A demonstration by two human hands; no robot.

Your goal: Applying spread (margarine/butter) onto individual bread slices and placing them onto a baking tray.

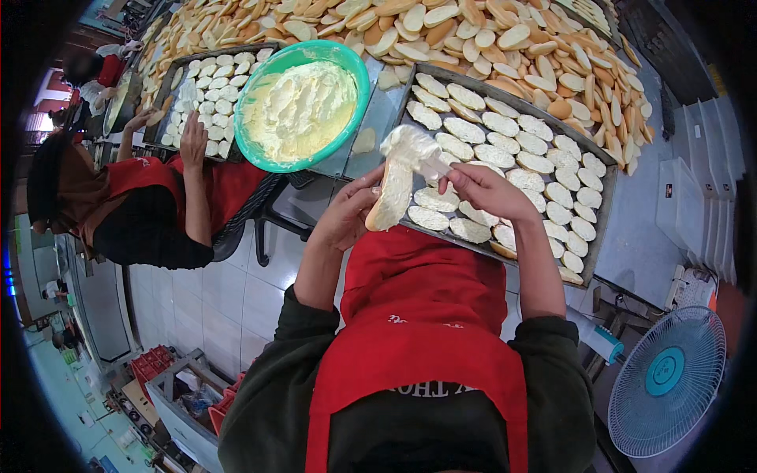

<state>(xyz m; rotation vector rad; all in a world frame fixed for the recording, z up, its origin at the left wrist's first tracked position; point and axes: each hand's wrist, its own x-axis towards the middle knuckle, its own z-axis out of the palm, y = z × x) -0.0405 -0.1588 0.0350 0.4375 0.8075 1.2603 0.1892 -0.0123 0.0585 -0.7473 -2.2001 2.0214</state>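
Note:
My left hand [353, 210] holds an oval slice of bread [392, 198], its cut face up and coated with pale cream. In my right hand [482, 188] is a spreader [434, 167], its blade thickly loaded with cream [408, 142] and lying against the slice's far end. Beneath and beyond my right hand, a dark metal tray [604, 222] carries rows of cream-coated bread slices [497, 156]. Left of it stands a green plastic basin [362, 77] with a large mass of pale cream [307, 109] inside.
A heap of bread slices [461, 35] covers the table's far side. At left a seated co-worker [159, 201] in a red apron reaches over another tray [177, 62] of slices. White plastic bins [686, 207] stand at right, above a standing fan [665, 378].

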